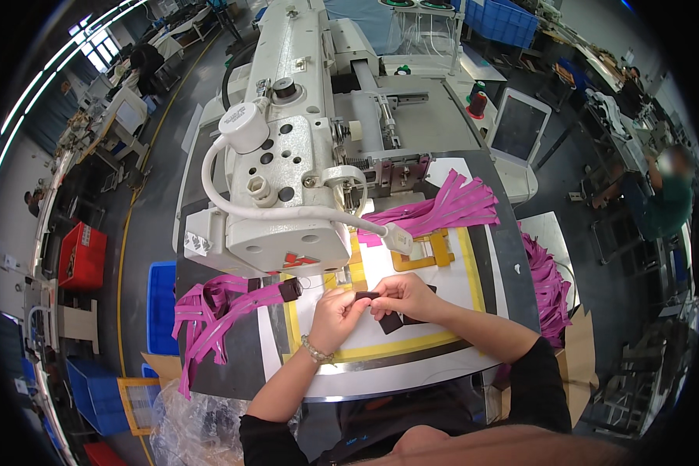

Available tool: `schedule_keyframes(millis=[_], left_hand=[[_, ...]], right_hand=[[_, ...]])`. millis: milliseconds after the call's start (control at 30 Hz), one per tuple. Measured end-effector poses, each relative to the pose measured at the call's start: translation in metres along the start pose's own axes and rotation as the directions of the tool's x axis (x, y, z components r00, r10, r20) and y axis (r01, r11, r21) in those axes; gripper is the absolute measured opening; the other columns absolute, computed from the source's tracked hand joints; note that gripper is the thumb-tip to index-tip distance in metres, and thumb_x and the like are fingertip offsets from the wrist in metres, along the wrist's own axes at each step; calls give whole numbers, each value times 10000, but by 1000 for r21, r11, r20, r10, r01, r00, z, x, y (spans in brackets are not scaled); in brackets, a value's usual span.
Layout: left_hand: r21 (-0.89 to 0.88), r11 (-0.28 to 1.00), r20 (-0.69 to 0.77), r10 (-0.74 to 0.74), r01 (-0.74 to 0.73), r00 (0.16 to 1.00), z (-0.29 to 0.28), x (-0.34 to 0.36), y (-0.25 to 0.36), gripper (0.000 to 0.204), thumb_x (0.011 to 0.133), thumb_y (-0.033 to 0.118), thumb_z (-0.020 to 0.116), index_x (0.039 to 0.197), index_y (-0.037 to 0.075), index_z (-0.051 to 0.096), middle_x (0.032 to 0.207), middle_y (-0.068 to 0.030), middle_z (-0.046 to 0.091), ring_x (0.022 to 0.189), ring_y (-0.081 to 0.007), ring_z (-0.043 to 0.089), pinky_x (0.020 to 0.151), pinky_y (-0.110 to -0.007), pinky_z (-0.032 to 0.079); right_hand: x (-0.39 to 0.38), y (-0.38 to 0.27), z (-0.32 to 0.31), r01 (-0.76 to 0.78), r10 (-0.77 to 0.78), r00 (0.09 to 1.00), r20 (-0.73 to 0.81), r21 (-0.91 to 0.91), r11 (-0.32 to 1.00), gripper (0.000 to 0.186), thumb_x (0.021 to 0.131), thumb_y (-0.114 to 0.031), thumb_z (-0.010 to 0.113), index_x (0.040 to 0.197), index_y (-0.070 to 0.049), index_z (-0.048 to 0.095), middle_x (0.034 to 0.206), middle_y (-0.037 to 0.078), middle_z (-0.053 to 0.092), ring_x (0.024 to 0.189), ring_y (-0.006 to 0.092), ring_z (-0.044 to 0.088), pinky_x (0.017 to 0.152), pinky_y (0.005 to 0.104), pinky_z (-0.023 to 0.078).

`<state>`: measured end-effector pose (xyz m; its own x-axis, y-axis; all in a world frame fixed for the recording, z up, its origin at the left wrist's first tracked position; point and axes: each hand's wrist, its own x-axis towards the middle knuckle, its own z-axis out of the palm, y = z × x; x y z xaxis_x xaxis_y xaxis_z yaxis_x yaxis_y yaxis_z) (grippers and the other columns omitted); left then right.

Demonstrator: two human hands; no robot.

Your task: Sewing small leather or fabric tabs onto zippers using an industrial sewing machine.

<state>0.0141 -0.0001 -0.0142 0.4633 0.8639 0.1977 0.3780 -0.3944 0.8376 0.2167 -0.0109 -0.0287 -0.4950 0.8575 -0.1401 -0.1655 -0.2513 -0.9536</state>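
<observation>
My left hand [335, 317] and my right hand [405, 297] meet in front of the sewing machine head [283, 225]. Both pinch a small dark brown strip of fabric [366, 295] between thumbs and fingers. Just below the right fingers lies another dark fabric piece [391, 323] on the white plate with yellow edging [412, 342]. A bundle of magenta zipper strips [443, 208] rests beyond my right hand, behind a yellow clamp frame [436, 252]. To the left, more magenta strips [213, 311] with dark ends lie on the table.
A white cable [287, 211] loops across the machine head. At right are a screen panel [518, 128], red thread spool [478, 104] and a heap of magenta strips [546, 287]. Blue bins [162, 307] and clear plastic wrap [190, 427] sit at lower left. A person [668, 194] is far right.
</observation>
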Motion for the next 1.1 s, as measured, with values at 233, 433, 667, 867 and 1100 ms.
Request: schedule_keyframes(millis=[233, 433, 667, 867, 1100], left_hand=[[1, 998, -13, 62, -62, 998, 3, 1, -9, 168, 832, 155, 663, 726, 37, 609, 561, -69, 445, 545, -212, 432, 533, -341, 339], [3, 992, -2, 124, -124, 992, 1, 2, -8, 309, 815, 167, 684, 606, 40, 496, 544, -77, 433, 526, -241, 427, 527, -363, 339], [25, 982, 7, 185, -186, 983, 1, 3, -5, 260, 794, 99, 682, 618, 27, 506, 553, -73, 416, 535, -228, 409, 523, -346, 324], [60, 974, 29, 218, -220, 975, 1, 3, -10, 171, 796, 100, 677, 683, 32, 569, 569, -69, 440, 555, -226, 429, 549, -341, 341], [88, 970, 49, 224, -227, 973, -1, 4, -13, 115, 798, 90, 670, 723, 37, 601, 583, -68, 461, 568, -231, 436, 574, -337, 354]], right_hand=[[-1, 0, -1, 3, -3, 1000, 14, -9, 1000, 98, 901, -90, 625, 928, 4, 618, 803, 49, 675, 738, 96, 652, 640, 202, 479], [-3, -4, 0, -16, 16, 1000, 25, -28, 999, 86, 893, -78, 625, 917, 4, 620, 806, 52, 678, 746, 97, 658, 651, 200, 486], [-3, -5, -1, -21, 23, 999, 36, -62, 998, 84, 890, -80, 628, 897, 3, 621, 801, 52, 679, 744, 94, 661, 645, 197, 491], [-3, -5, 0, 3, 1, 999, 40, -83, 997, 66, 891, -46, 612, 886, 19, 606, 789, 54, 668, 737, 94, 657, 680, 210, 517], [-2, -10, 1, 18, -14, 999, 30, -131, 991, 61, 890, -26, 603, 852, 21, 598, 769, 53, 661, 724, 89, 649, 696, 225, 530]])
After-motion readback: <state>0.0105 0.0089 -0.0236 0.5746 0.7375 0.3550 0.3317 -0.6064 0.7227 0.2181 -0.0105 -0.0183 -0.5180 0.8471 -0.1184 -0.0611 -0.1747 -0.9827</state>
